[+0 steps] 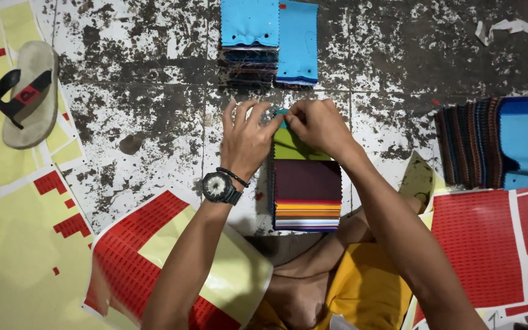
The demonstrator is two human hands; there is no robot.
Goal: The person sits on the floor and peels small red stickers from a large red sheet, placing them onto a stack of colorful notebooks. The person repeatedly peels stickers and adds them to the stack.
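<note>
Both hands, left hand [247, 139] and right hand [319, 125], pinch the top edge of a stepped fabric swatch stack [305, 190] on the floor [148, 116] beneath them; the soft, light cloth seems best gripped at that edge.

A staggered stack of coloured fabric swatches [307, 192] lies flat on the stained floor, maroon and green uppermost.

Worn, paint-flecked tile floor [154, 122] w/ fabric swatch stacks [307, 195], a sandal [29, 91], red/yellow sticker sheets [7, 244].

a sandal [24, 91] and blue swatch stacks [269, 43] on the floor.
</note>
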